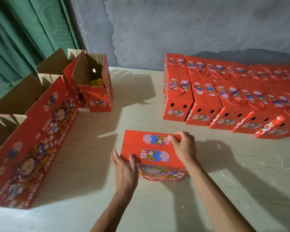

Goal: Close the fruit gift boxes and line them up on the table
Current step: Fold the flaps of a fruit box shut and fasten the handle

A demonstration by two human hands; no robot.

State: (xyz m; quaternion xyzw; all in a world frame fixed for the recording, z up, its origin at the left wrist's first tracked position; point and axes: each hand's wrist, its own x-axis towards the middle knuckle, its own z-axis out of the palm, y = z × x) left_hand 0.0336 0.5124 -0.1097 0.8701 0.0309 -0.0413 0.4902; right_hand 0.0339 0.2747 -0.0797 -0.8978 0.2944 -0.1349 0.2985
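Fruit gift box, red printed cardboard with its two top flaps folded shut and meeting along a seam, sits on the pale worktop just in front of the person, well apart from the rows of closed boxes lined up at the far right. Left hand lies flat with straight fingers against the box's near left corner, thumb resting on the top; right hand curls its fingers over the far right edge of the lid, gripping it. A red cord handle hangs down the near face. Open boxes wait at the left, one showing yellow fruit inside. Corrugated card like this looks stiff at the walls but will probably give at the flaps, and a filled box is likely fairly heavy, so I judge it safest to carry by both end walls or from beneath, keeping it level, not by pressing on the seam; the cord might also serve for lifting
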